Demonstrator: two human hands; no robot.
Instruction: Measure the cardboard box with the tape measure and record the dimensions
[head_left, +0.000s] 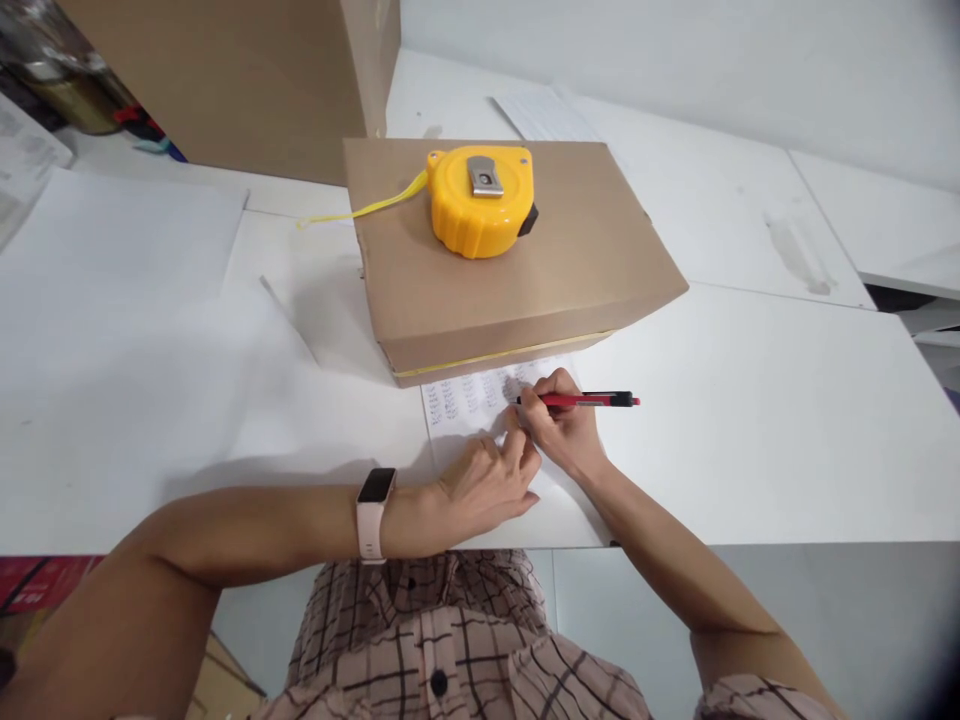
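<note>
My right hand (pixel 561 425) grips a red pen (pixel 585 400) with its tip on a sheet of paper (pixel 469 400) covered in rows of small handwritten figures. My left hand (pixel 487 485), a watch on its wrist, rests on the same sheet with its fingers curled, pressing it against the white table (pixel 750 440). Just beyond the paper sits a closed cardboard box (pixel 585 260), partly covering the sheet's far edge. A yellow tape measure (pixel 480 200) lies on top of the box, its yellow strap trailing off to the left.
A larger cardboard box (pixel 255 80) stands at the back left. Blank white sheets (pixel 112 250) lie on the left of the table, and another printed sheet (pixel 544 115) lies behind the small box. Cluttered items (pixel 67 90) sit at the far left corner.
</note>
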